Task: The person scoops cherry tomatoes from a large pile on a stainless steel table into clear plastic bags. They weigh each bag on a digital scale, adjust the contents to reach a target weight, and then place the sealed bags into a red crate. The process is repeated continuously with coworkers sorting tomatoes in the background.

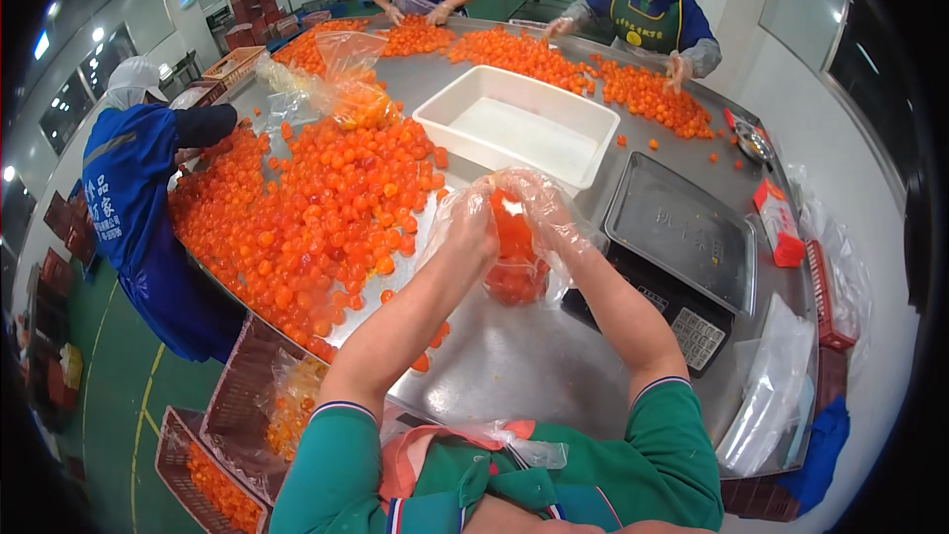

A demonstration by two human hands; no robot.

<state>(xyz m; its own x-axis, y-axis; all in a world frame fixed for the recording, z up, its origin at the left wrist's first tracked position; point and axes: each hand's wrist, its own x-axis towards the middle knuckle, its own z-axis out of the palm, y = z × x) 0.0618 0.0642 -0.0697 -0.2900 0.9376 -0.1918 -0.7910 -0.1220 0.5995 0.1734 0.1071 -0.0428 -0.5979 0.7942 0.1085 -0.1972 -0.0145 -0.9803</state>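
In front of me stands a clear plastic bag [517, 278] part filled with orange egg yolks, resting on or just above the steel table [511, 371]. My left hand [468, 219], in a clear disposable glove, grips the bag's upper left side. On the right side of the bag's mouth, my right hand [543, 209] holds on with its fingers curled over the top, gloved the same way. Some fingertips are hidden behind plastic. A large heap of egg yolks [319, 215] spreads to the left of my hands. Just beyond them sits a white plastic tub [519, 130].
A digital scale with a steel tray [678, 230] stands at right, near flat plastic bags [767, 386] and a red-and-white packet [778, 222]. Crates [248, 393] adjoin the table's left front edge. Co-workers [141, 208] handle yolks at the left and far side.
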